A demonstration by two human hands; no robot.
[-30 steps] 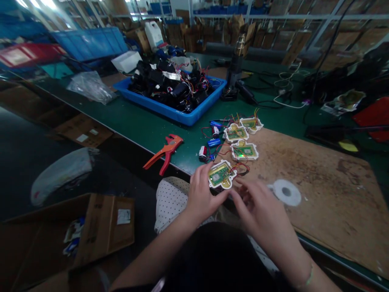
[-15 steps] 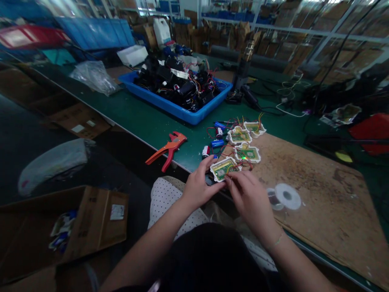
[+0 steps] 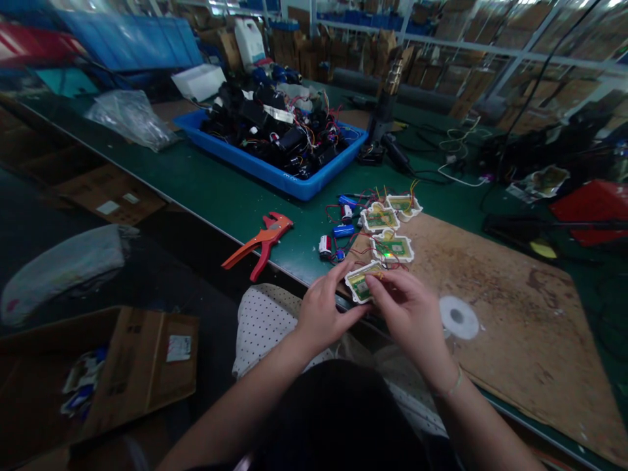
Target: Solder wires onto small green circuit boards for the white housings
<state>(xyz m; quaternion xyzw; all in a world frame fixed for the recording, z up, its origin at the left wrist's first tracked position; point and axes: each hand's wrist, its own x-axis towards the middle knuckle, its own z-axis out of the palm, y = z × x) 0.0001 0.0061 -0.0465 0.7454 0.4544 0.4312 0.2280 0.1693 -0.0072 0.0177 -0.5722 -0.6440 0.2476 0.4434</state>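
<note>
Green desk spanned mid-frame while, at lower centre, the left hand gripped a white-cased circuit board and the right hand pinched its wires.

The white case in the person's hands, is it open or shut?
Open on the side facing us: the green board shows inside the white case, with no lid hiding it.

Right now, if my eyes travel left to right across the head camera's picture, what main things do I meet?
Clear plastic bag → orange-and-red hand tool → left hand → white-framed circuit board → right hand → white spool → red object near the right edge.
</note>
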